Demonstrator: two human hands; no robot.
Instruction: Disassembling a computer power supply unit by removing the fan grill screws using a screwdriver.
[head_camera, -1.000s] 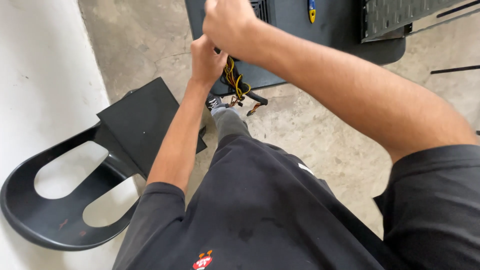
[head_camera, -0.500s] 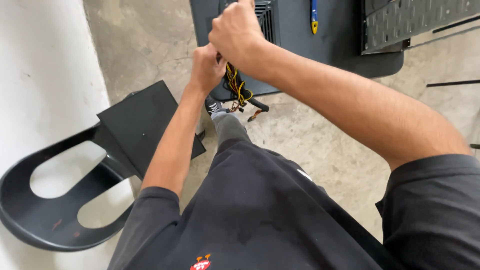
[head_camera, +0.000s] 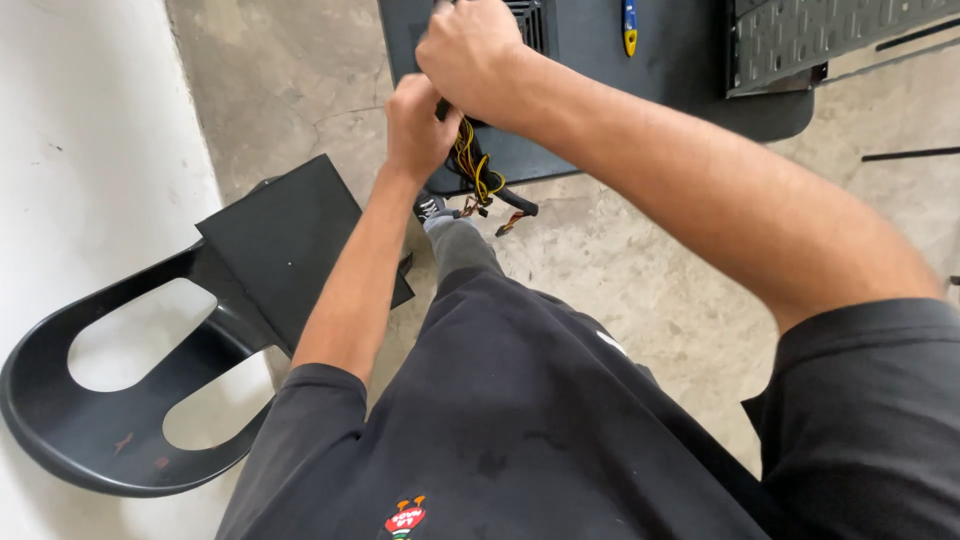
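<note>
A bundle of yellow, red and black wires (head_camera: 478, 172) is gripped by both hands at the near edge of a dark table top (head_camera: 680, 80). The right hand (head_camera: 478, 58) is closed in a fist around the upper part of the bundle, and the left hand (head_camera: 420, 122), just below and to the left of it and touching it, is closed on the same bundle lower down. Loose wire ends and a thick black cable (head_camera: 515, 203) hang beneath the two hands, over the concrete floor (head_camera: 620, 260).

Just beyond the right hand a vented grille (head_camera: 528, 22) is seen in the dark surface, partly covered by the knuckles. Farther to the right of that hand a blue and yellow tool (head_camera: 629, 25) lies on the table, and well beyond it a perforated metal panel (head_camera: 830, 35). Below and to the left of the left hand a flat black panel (head_camera: 290, 240) rests on a black plastic chair (head_camera: 110, 420), whose back lies against a white wall (head_camera: 80, 150). The view of the wires' lower run is blocked by the left forearm and the black shirt.
</note>
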